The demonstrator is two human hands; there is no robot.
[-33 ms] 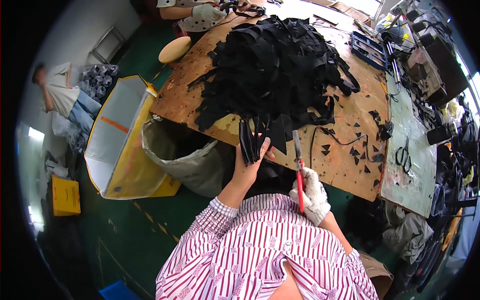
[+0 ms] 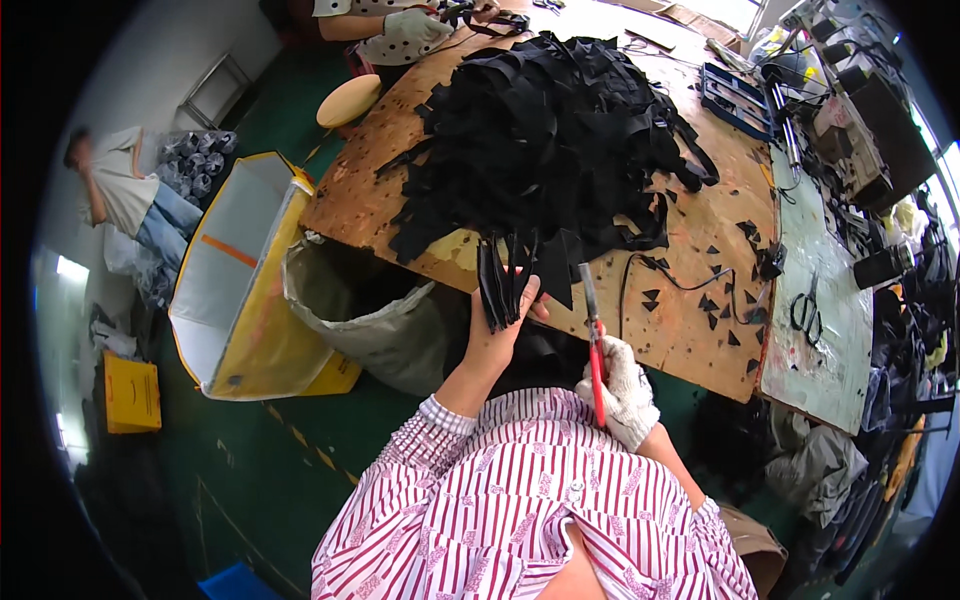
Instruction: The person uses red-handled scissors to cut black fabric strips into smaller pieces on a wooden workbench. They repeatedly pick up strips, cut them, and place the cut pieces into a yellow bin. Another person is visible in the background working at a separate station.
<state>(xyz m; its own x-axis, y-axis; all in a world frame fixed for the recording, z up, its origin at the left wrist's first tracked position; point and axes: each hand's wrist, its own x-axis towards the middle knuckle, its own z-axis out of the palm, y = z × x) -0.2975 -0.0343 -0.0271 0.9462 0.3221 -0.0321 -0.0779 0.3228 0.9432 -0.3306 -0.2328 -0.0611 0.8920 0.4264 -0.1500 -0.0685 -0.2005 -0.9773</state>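
Observation:
My bare left hand point(image 2: 495, 340) holds a stack of black fabric pieces point(image 2: 498, 285) upright at the table's near edge. A pointed black piece point(image 2: 560, 270) hangs just right of the stack. My right hand point(image 2: 625, 395), in a white knitted glove, grips red-handled scissors point(image 2: 598, 370), silver blades pointing up beside the fabric. A large tangled heap of black fabric pieces point(image 2: 545, 135) covers the middle of the wooden table point(image 2: 680, 345), with small black triangles scattered to the right.
A yellow bin point(image 2: 260, 330) and grey sack point(image 2: 370, 340) stand left of the table. A co-worker's gloved hand point(image 2: 415, 27) works at the far left. Another person point(image 2: 130, 180) is by the wall. Black-handled scissors point(image 2: 805, 315) lie on a pale board point(image 2: 820, 380) at right, near equipment.
The scissors and my right hand have shifted very slightly left, toward the held fabric stack. Everything else looks the same.

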